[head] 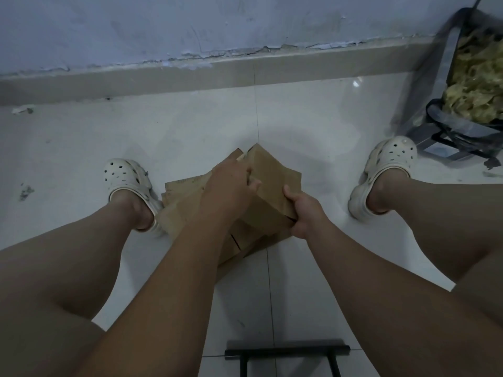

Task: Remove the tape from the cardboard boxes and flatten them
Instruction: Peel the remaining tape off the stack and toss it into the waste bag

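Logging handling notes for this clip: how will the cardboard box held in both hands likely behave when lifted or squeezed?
Probably light: the left hand and right hand hold the cardboard box up by its edges alone. Likely stiff across panels but folding at creases, like the flattened cardboard beneath. Its matte surface should grip well.

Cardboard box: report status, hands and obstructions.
Left hand grips its far flap; right hand grips near corner. Cardboard box held over flattened cardboard on floor. Nothing blocking; bag off right.

Nothing legible anywhere; only faint print, too blurred to read, on the flattened cardboard sheet (183, 186).
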{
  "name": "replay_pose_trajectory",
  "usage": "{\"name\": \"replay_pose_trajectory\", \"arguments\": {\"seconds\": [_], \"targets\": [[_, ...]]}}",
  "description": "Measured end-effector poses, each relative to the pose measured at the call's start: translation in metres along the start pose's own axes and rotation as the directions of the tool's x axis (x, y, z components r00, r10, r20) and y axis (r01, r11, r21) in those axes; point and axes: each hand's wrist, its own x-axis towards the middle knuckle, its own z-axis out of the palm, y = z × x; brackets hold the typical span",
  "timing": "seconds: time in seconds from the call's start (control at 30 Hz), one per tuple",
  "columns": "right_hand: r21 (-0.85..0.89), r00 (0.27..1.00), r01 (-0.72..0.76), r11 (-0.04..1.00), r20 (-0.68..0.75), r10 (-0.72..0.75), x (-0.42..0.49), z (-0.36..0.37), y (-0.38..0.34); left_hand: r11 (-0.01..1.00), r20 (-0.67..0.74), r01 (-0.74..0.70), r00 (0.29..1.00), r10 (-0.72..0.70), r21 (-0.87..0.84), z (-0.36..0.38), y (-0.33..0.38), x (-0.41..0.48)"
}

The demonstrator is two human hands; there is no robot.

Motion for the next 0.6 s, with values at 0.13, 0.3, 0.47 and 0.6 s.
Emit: {"name": "replay_pose_trajectory", "arguments": {"seconds": [0.13, 0.3, 0.47, 0.6], "targets": [[-0.055, 0.999, 0.031, 0.998, -0.039, -0.033, 0.005, 0.004, 0.005, 0.983, -0.100, -0.025, 0.994, 0.044, 0.183, 0.006, 0.011, -0.007], [-0.134, 0.996, -0.006, 0.991, -0.089, -0.006, 0.008, 0.008, 0.009, 0.954, -0.030, 0.103, 0.995, -0.099, 0.281, 0.010, 0.012, -0.010], [-0.179, 0.992, -0.018, 0.984, -0.128, -0.005, 0.010, 0.011, 0.011, 0.944, 0.078, 0.241, 0.961, -0.264, 0.227, 0.006, -0.003, -0.008], [-0.198, 0.989, -0.050, 0.979, -0.150, 0.020, 0.012, 0.012, 0.012, 0.967, 0.136, 0.075, 0.985, -0.110, 0.244, 0.004, -0.007, -0.007]]}}
